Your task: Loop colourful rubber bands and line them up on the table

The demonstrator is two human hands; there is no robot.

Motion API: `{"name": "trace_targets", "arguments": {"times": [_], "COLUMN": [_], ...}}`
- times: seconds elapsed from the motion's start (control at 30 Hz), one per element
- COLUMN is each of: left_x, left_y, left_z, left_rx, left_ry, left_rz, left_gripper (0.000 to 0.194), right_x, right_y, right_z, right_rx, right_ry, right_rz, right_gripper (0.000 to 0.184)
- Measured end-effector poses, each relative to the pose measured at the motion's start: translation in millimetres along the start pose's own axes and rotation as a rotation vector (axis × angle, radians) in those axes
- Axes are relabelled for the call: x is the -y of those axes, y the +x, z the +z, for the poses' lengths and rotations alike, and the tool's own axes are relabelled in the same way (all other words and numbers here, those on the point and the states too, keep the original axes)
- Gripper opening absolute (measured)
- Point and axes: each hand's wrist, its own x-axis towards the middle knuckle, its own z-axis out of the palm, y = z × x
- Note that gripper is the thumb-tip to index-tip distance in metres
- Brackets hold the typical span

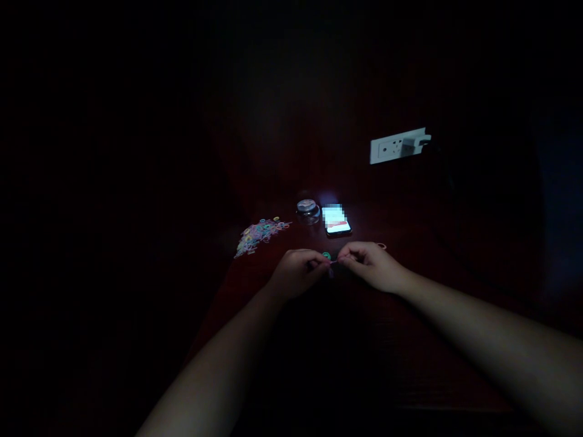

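Between my hands a small pinkish-purple rubber band point(334, 262) is pulled taut. My left hand point(300, 270) pinches one end between thumb and fingertips. The other end is in the closed fingertips of my right hand point(368, 262). Just behind the left fingertips shows a green band point(326, 255), and a faint purple loop point(331, 274) is below them; whether these are linked to the stretched one I cannot tell. An orange band point(381, 246) lies beyond the right hand, partly hidden by it.
A heap of many-coloured rubber bands point(262, 235) lies at the left edge of the dark reddish table point(410, 340). Behind my hands stand a small lidded jar point(308, 209) and a lit phone point(336, 220). A wall socket point(394, 147) holds a plug at the right. Surroundings are very dark.
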Motion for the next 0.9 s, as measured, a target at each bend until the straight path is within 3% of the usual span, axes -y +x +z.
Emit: {"name": "trace_targets", "arguments": {"times": [0.37,0.7,0.9], "left_x": [3.7,-5.4,15.9], "left_y": [0.7,0.9,1.9], "left_z": [0.9,-0.2,-14.8], "left_rx": [-0.053,0.013,0.112], "left_ry": [-0.027,0.022,0.161], "left_rz": [-0.072,0.028,0.032], "left_gripper": [0.021,0.015,0.011], "right_x": [3.2,0.6,-3.9], "right_y": [-0.9,-0.4,0.6], "right_z": [-1.2,-0.3,-2.7], "right_rx": [-0.021,0.018,-0.024], "right_ry": [-0.033,0.015,0.022], "right_rz": [-0.005,0.012,0.001], "right_gripper": [0.029,0.031,0.030]}}
